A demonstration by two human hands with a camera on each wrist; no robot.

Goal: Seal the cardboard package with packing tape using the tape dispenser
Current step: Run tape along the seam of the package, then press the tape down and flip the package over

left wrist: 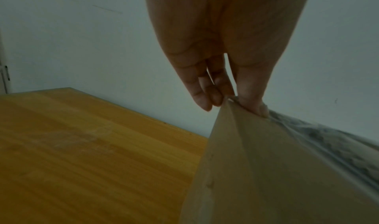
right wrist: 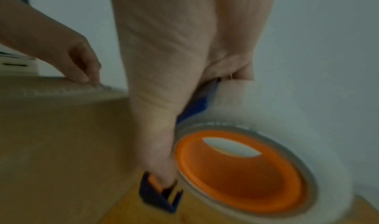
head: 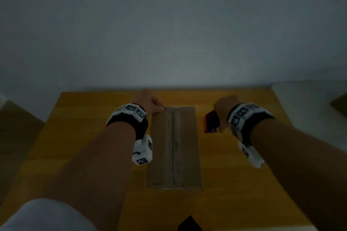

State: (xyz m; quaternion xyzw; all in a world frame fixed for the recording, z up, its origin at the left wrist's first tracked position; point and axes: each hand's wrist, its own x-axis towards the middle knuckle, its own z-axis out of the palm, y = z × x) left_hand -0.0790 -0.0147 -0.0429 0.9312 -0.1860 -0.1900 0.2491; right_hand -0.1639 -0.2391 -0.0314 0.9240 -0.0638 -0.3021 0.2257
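Note:
A long cardboard box (head: 173, 148) lies lengthwise on the wooden table (head: 84, 137), with a strip of clear tape (head: 174, 148) running along its middle seam. My left hand (head: 150, 102) is at the box's far left corner. In the left wrist view the thumb (left wrist: 254, 104) presses on top by the tape's end (left wrist: 328, 143), and the fingers (left wrist: 205, 98) lie against the side. My right hand (head: 222, 110) grips the blue and orange tape dispenser (head: 211, 122) to the right of the box, above the table. Its orange hub (right wrist: 239, 170) and tape roll show clearly.
A plain wall stands right behind the table's far edge. A white surface (head: 309, 103) adjoins the table on the right. A small dark object (head: 189, 224) pokes in at the near edge. Bare tabletop (left wrist: 82, 146) stretches left of the box.

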